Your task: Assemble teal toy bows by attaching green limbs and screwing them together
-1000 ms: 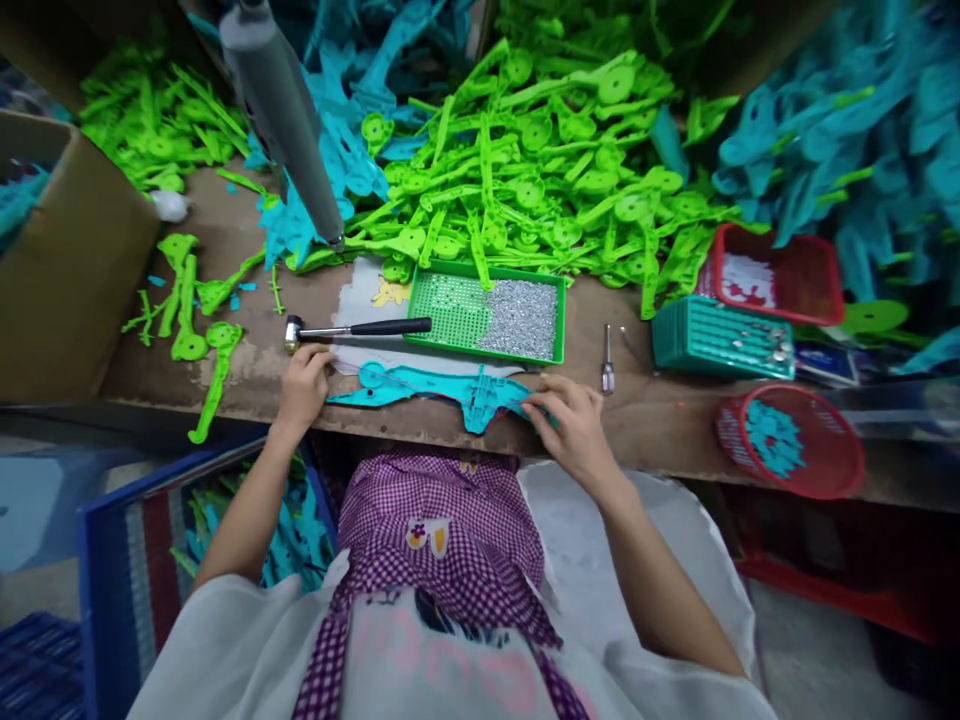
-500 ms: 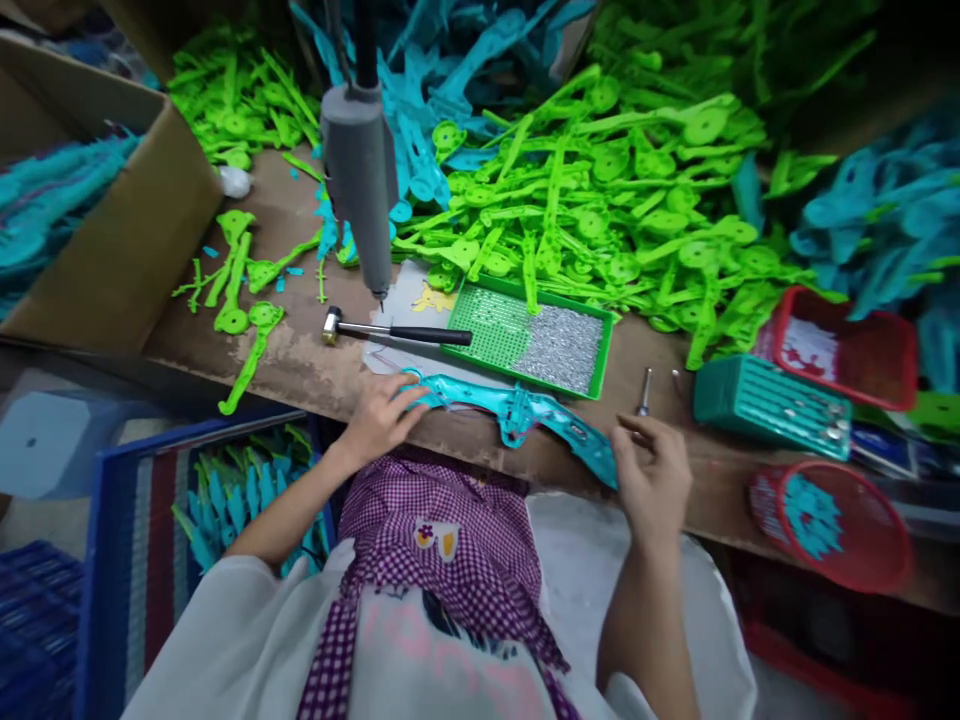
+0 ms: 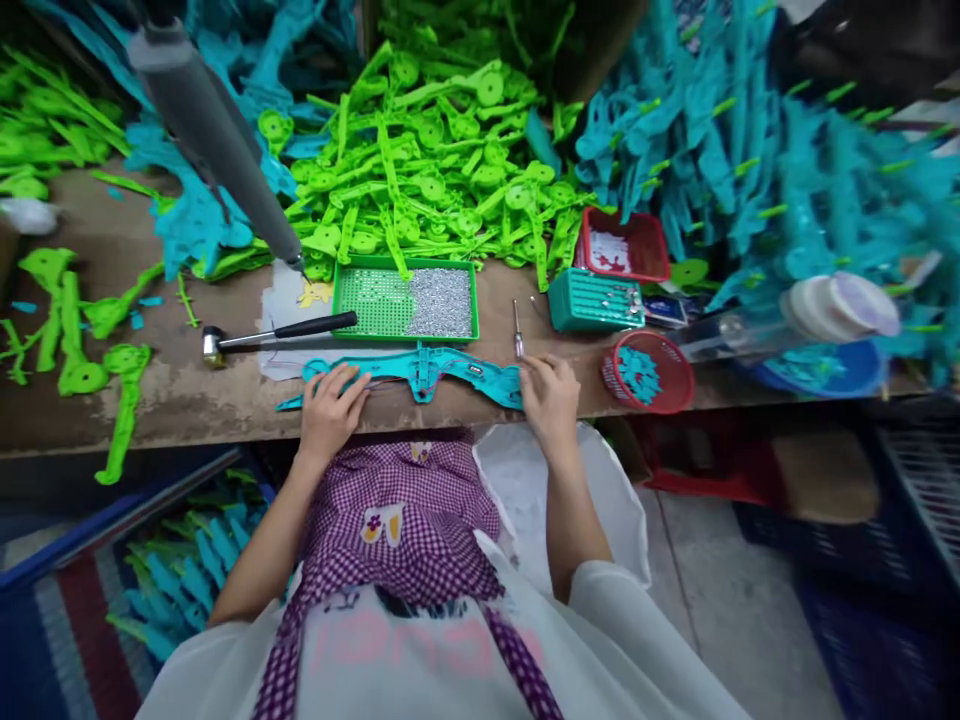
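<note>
A long, curved blue plastic part (image 3: 450, 366) with a raised bracket in its middle lies near the front edge of the table, hollow side up. My left hand (image 3: 330, 408) lies over its left end, fingers bent onto it. At the other end, my right hand (image 3: 551, 395) grips the tip between thumb and fingers. A small screwdriver (image 3: 518, 338) lies just beyond my right hand. Behind the part stands a green tray (image 3: 367, 338) with many small silvery pieces, and a hammer (image 3: 292, 328) with a black handle lies to its left.
A grey power screwdriver (image 3: 225, 140) hangs over the table. Heaps of green parts (image 3: 442, 190) and blue parts (image 3: 675, 150) fill the back. Right of my hands are a teal box (image 3: 592, 305), a red basket (image 3: 671, 385) and a blue bowl (image 3: 862, 370).
The view has swung right, bringing the blue bowl in. The blue part now lies straighter along the table edge, and my right hand has come round its right end.
</note>
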Motion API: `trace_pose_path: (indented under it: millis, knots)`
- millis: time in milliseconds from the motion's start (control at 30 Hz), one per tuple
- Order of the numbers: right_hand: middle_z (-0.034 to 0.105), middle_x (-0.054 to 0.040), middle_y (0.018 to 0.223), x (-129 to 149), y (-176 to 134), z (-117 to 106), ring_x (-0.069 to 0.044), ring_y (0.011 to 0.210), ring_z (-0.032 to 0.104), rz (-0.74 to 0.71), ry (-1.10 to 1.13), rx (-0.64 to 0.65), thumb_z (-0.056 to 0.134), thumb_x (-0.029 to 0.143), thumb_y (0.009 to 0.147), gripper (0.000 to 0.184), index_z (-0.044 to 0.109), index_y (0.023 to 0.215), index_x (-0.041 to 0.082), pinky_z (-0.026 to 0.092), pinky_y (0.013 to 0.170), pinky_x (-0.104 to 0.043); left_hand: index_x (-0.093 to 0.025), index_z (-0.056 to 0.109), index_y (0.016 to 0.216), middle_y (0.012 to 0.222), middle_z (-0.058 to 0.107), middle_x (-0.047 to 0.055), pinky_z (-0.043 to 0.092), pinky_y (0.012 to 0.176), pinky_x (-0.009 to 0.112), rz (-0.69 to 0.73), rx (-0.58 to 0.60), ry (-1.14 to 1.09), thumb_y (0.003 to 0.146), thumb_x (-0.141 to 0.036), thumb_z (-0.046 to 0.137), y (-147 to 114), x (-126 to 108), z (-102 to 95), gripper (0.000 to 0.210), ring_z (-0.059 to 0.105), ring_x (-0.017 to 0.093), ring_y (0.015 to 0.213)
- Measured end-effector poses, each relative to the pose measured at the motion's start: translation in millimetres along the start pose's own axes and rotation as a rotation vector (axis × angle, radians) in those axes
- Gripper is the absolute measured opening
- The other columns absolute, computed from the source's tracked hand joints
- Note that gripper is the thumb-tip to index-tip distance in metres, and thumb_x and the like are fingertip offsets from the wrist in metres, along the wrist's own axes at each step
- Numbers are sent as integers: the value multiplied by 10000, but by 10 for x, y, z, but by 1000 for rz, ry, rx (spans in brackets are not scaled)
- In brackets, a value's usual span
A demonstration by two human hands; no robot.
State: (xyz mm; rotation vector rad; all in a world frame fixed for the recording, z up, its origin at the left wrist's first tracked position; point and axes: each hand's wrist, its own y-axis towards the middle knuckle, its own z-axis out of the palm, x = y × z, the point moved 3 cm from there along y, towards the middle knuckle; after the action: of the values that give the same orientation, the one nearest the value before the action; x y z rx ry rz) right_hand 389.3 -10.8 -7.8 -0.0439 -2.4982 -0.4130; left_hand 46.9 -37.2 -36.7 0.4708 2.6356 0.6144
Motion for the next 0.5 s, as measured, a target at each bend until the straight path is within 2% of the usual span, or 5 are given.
trace_pose_path:
  millis: [67,200,267,367,500]
  knots:
    - [655,-130,1098,274,-53,47,-268,1072,604,-100,28,5,462,385,941,322,688,1103,222,459,967,-468,-273,696,1174,1222,698,95,423,1019,458,-27,10,6,933,-246,571,-4,-12,15,272,626,250,1184]
    - [657,-123,1203,751,-277,399,-250,1156,598,-405,154,184,466,347,957,313,658,1183,245,446,1011,-451,-272,712,1142,1219,702,94,434,1032,481,-77,45,11,942,-240,551,-10,-46,28,259,620,248,1204]
    - [657,-133,1216,807,-380,589,-265,1172,595,-443,153,188,451,327,960,326,651,1206,249,431,1017,-490,-262,713,1136,1218,703,98,440,1034,481,-77,34,10,945,-236,545,-18,-66,18,256,622,247,1205]
    - [663,-143,1190,746,-466,797,-290,1135,614,-452,155,177,434,315,956,343,644,1224,267,433,978,-538,-254,701,1156,1230,696,104,454,1033,474,-46,0,23,947,-212,531,-40,-92,8,272,621,242,1210]
    - [664,-129,1138,678,-507,831,-309,1052,650,-577,121,46,492,292,924,369,582,1282,312,457,892,-549,-233,667,1202,1260,676,117,478,1035,462,-11,-45,52,946,-215,527,-83,-122,24,292,584,241,1260]
